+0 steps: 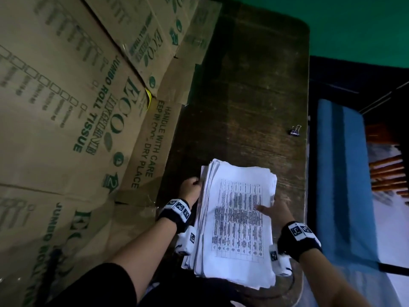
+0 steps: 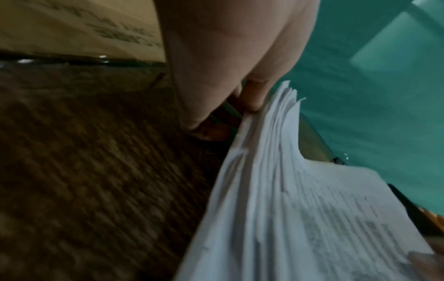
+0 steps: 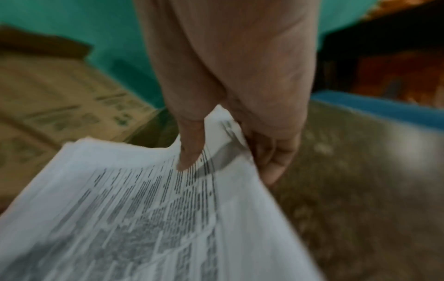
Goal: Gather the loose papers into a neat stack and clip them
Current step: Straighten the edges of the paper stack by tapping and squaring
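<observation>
A thick stack of white printed papers sits near the front of the dark wooden table, its sheets slightly fanned along the left edge. My left hand holds that left edge, fingertips curled against the sheets. My right hand pinches the right edge, thumb on the top page and fingers underneath. The top sheet carries a printed table. A small black binder clip lies alone near the table's right edge, well beyond the stack.
Large brown cardboard boxes printed with green text crowd the table's left side. A blue surface lies past the right edge. A green wall stands behind. Bare wood stretches between the stack and the far end.
</observation>
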### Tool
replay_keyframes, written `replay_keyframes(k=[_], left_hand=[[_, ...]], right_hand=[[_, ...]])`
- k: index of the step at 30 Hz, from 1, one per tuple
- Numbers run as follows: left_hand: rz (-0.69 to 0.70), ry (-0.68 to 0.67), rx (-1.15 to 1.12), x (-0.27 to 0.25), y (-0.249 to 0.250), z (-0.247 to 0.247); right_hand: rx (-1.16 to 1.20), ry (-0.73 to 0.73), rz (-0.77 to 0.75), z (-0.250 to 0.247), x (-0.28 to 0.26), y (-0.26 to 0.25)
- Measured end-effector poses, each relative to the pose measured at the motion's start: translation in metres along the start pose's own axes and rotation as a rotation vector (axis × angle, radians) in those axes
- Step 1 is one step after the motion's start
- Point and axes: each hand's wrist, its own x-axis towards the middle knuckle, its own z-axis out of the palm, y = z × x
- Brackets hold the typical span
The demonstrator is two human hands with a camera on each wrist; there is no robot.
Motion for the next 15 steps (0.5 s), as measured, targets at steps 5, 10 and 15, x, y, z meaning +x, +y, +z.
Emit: replay_keyframes(k=[5,10,15], left_hand=[[0.026,0.018,0.124,-0.001,0.005,0.0],[-0.013,-0.063,-0.046,0.002,0.002,0.0],[-0.012,-0.065,-0.19,-0.008,0.007,-0.001]], right_hand=[[-0.59,0.217,-0.218,-0.004,-0.017,-0.051],[-0.962,0.099,-0.993,0.041,-0.014,-0.114],[-1.409,0.04,-1.176,0.063,-0.011,-0.148]])
